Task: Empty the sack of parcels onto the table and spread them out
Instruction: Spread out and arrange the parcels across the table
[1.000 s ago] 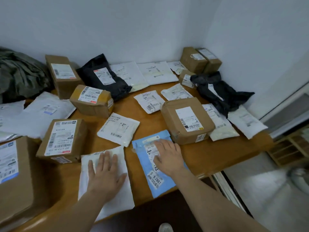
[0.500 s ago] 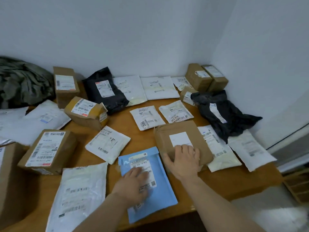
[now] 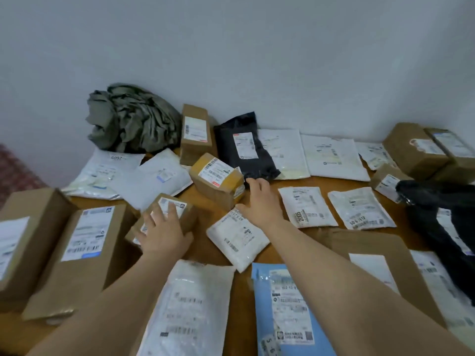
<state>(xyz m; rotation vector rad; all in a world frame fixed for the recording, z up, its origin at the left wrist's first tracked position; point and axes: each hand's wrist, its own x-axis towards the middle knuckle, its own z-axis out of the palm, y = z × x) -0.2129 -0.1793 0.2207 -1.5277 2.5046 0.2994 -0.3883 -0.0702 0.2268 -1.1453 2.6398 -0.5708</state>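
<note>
left hand (image 3: 164,228) flat, fingers spread on small brown box (image 3: 180,202). right hand (image 3: 261,201) fingers straight, apart, over white mailer (image 3: 237,240) beside taped box (image 3: 218,181). parcels spread over surface (image 3: 323,182); sack (image 3: 133,119) crumpled at back.

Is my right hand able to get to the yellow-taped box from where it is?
Probably yes: the right hand is open beside the yellow-taped box, with nothing between them.

A: You're working bare-handed: your left hand (image 3: 162,232) and your right hand (image 3: 259,204) are both showing uncovered fingers and knuckles.

B: And your forearms (image 3: 334,273) are showing bare too, uncovered all the way back to the near edge.
</note>
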